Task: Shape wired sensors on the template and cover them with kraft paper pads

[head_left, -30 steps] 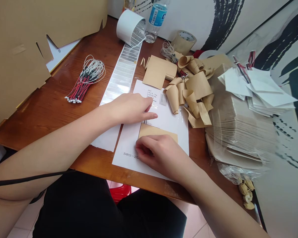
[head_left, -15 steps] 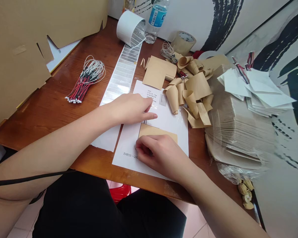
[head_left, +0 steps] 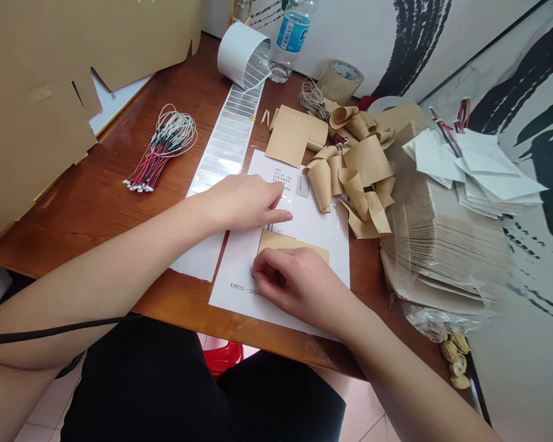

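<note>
My left hand (head_left: 251,202) lies palm down over a white printed sheet (head_left: 322,227), thumb stretched out and apart from the fingers. It partly covers the printed lines. Nearer to me, my right hand (head_left: 299,276) is curled, its thumb and forefinger pressed together; whatever they may hold is hidden. A brown kraft paper piece (head_left: 299,244) lies on the sheet under and behind the right hand. Beyond the left hand sits a small stack of kraft paper pieces (head_left: 288,138). A strip of silvery labels (head_left: 225,141) runs beside the sheet from a curled roll (head_left: 240,55).
Left lies a bundle of red, black and white wires (head_left: 161,147), by a cardboard box (head_left: 74,92). Right are curled kraft papers (head_left: 359,178) and a plastic-wrapped paper stack (head_left: 442,239) with white slips (head_left: 483,159). A bottle (head_left: 291,40) and tape roll (head_left: 341,80) stand behind.
My right hand has shifted slightly, uncovering a little more of the large print on the sheet. The left hand stays in place.
</note>
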The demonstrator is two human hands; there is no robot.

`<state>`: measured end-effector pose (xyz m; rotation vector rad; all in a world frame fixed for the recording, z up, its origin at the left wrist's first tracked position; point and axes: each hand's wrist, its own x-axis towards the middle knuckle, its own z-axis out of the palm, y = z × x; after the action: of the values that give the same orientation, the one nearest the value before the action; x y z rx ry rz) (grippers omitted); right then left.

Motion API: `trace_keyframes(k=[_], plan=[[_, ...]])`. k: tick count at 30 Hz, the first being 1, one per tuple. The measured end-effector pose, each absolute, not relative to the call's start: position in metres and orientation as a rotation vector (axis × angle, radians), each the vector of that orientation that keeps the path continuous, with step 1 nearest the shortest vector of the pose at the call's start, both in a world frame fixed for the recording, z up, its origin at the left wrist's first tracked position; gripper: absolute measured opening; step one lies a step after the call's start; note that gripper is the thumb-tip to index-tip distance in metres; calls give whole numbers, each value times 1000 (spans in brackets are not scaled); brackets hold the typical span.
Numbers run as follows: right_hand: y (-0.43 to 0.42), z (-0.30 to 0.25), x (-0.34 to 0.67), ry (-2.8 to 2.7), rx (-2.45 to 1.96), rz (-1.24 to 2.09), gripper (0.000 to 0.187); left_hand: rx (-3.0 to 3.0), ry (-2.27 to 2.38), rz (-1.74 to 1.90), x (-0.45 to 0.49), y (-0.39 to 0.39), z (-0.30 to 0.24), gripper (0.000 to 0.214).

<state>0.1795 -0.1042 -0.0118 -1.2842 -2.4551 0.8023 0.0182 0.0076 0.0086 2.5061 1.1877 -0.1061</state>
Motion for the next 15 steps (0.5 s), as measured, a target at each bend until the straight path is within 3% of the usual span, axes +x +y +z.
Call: trace_keyframes(k=[15], plan=[[-101,-9,180,-2383,-1347,909,12,2503,1186,-113,17,7,9,44]])
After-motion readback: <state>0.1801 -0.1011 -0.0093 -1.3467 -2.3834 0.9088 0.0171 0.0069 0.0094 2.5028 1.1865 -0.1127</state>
